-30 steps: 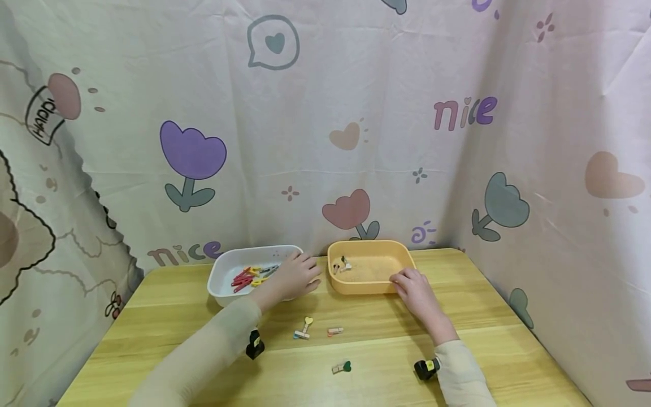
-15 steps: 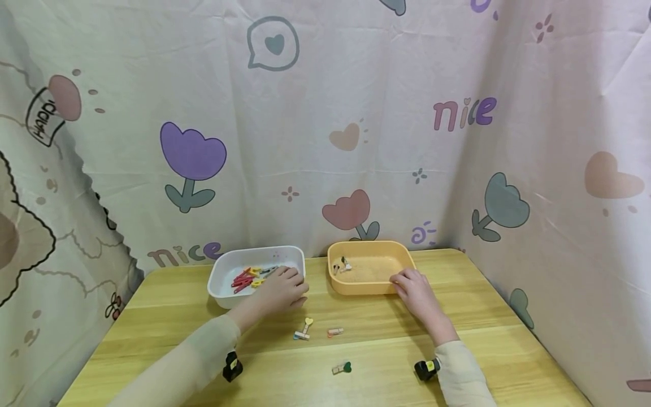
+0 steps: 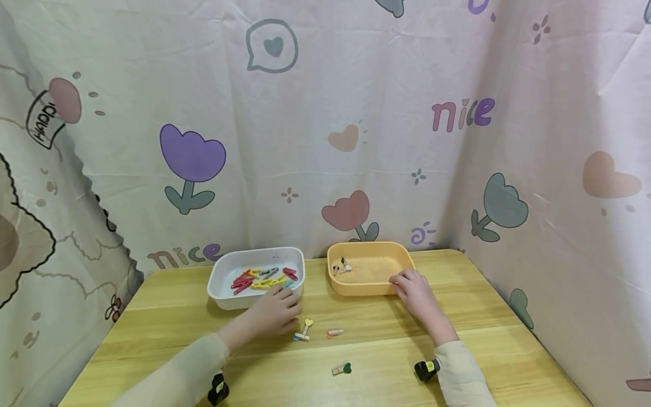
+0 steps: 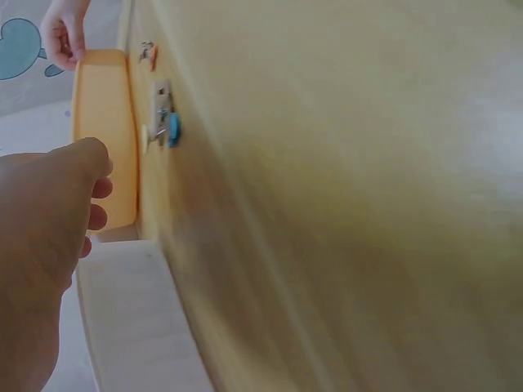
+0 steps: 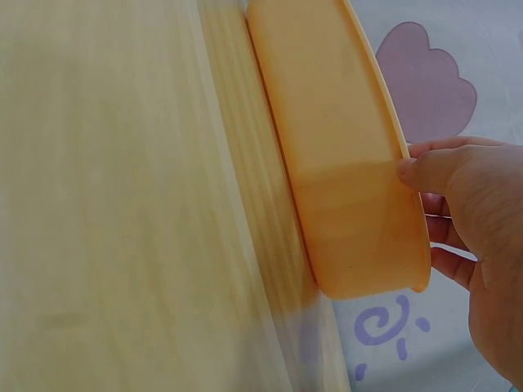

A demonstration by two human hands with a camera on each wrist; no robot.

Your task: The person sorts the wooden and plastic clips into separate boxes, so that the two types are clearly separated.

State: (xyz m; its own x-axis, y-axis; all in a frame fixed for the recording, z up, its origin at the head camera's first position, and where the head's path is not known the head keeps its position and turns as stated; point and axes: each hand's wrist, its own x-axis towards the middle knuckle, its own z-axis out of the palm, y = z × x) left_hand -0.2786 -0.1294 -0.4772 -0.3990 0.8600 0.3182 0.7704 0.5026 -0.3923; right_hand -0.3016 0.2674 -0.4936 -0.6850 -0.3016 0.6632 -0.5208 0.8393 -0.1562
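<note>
Tabletop (image 3: 458, 316): left hand (image 3: 274, 312) has withdrawn from white tray (image 3: 224, 294) toward clothespin (image 3: 303, 329).

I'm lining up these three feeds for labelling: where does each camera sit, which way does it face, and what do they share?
Head: worn high, facing forward and down at the table, white tray, orange tray; both hands and sleeves show.
Left wrist: behind the left hand, facing along the table towards a blue-tipped clip.
Right wrist: beside the right hand, facing the orange tray's rim, which that hand holds.
Shared: the orange tray appears in all three.
</note>
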